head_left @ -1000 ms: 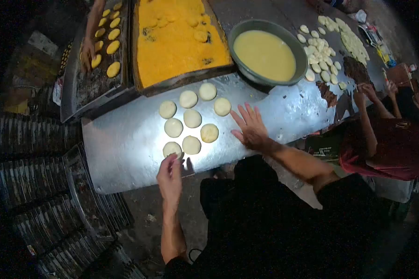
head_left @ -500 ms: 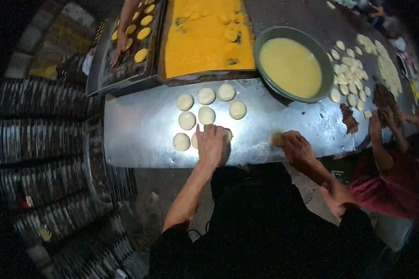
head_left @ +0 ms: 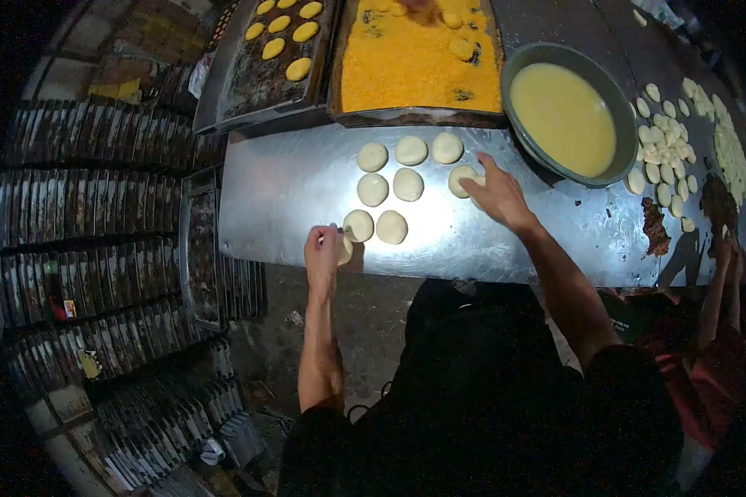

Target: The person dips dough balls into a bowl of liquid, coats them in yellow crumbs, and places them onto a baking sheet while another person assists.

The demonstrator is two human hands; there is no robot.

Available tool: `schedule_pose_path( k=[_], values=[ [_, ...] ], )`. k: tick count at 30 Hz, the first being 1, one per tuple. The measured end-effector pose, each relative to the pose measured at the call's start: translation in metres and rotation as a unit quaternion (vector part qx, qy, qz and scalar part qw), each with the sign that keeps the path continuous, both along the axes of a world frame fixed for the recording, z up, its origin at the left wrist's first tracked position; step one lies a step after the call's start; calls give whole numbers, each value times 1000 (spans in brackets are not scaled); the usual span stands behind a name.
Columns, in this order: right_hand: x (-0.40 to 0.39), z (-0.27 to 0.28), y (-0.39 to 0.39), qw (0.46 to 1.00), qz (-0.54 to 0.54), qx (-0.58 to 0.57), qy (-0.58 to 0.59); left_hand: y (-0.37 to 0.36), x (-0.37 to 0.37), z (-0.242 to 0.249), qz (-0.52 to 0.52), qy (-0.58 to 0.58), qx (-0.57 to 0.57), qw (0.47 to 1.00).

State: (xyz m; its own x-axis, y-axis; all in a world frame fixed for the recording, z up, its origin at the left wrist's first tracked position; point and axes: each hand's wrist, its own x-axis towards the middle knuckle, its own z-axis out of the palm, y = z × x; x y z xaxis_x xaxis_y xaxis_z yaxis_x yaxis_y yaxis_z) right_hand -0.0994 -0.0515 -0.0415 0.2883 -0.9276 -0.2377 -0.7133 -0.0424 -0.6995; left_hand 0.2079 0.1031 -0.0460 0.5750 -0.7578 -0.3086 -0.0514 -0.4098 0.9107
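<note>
My right hand (head_left: 504, 200), its fingers (head_left: 490, 169) spread wide, is nearer the dough (head_left: 459, 183), circular without long axis, lying just left of them, apparently touching, while my left hand (head_left: 322, 250) curls narrow against a second round (head_left: 346, 251), grip not determinable.

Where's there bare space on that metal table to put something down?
The metal table is bare left of the clustered dough rounds, beyond the left hand, and between the right hand, bowl and brown mass. It's crowded where those rounds sit.
</note>
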Motion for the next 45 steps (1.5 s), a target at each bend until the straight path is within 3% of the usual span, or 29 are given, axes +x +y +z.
schedule_pose_path(
  k=[2,4,7,8,10,11,13,15,17,19,21,22,25,26,29,31,35,36,37,38,39,40,42,43,44,45],
  values=[
    [15,1,-9,998,12,45,51,-8,16,-11,-12,-37,26,999],
    [26,6,-7,994,24,-43,100,-16,19,-23,-142,-176,56,973],
    [35,28,19,987,100,-99,73,-17,10,-22,-182,-326,37,927],
    [37,16,25,982,137,-129,-2,-16,11,-20,-180,-323,33,929],
    [60,11,40,987,146,-6,-69,-15,16,-18,-183,-182,32,966],
    [73,-3,46,981,154,56,-106,-14,18,-17,-188,-183,27,965],
    [105,-39,58,982,146,58,-107,-14,18,-18,-187,-76,-8,979],
    [130,-48,69,988,109,18,-106,-15,17,-18,-170,-42,-4,984],
    [127,-19,64,983,117,102,-100,-19,16,-11,-187,-99,17,977],
    [100,15,68,984,121,41,-127,-31,9,-3,-202,-88,-49,974],
    [57,54,62,978,66,-15,-196,-53,-21,51,-214,-77,-62,972],
    [30,73,55,969,34,-72,-235,-70,-38,63,-231,-65,-136,961],
    [-56,118,10,967,-71,-214,-122,-126,-118,117,-300,-82,-264,913],
    [-83,118,-9,953,-92,-282,-69,-152,-147,122,-349,-153,-275,883],
    [-134,112,-55,955,-138,-245,93,-218,-239,124,-437,-276,-270,812],
    [-158,86,-74,951,-119,-258,121,-253,-279,104,-475,-378,-261,751],
    [-182,46,-84,946,-100,-264,156,-279,-308,46,-508,-435,-251,700],
    [-182,40,-84,935,-96,-269,210,-274,-307,52,-537,-452,-173,691],
    [-177,42,-83,920,-87,-276,262,-269,-303,61,-560,-497,-130,650],
    [-166,55,-75,907,-83,-362,201,-264,-294,42,-472,-536,-257,651],
    [-153,69,-62,885,-83,-439,134,-251,-280,59,-443,-504,-354,652],
    [-133,76,-49,892,-59,-433,118,-237,-261,69,-425,-432,-352,714],
    [-92,83,-22,953,-110,-275,-64,-199,-221,72,-344,-332,-334,812],
    [-75,78,-17,985,-54,-152,-63,-176,-193,72,-286,-305,-314,852],
    [-55,71,-16,991,-2,-134,-30,-160,-157,54,-238,-320,-320,859],
    [-34,59,-16,992,47,-117,5,-138,-123,41,-173,-340,-223,897]
  ],
)
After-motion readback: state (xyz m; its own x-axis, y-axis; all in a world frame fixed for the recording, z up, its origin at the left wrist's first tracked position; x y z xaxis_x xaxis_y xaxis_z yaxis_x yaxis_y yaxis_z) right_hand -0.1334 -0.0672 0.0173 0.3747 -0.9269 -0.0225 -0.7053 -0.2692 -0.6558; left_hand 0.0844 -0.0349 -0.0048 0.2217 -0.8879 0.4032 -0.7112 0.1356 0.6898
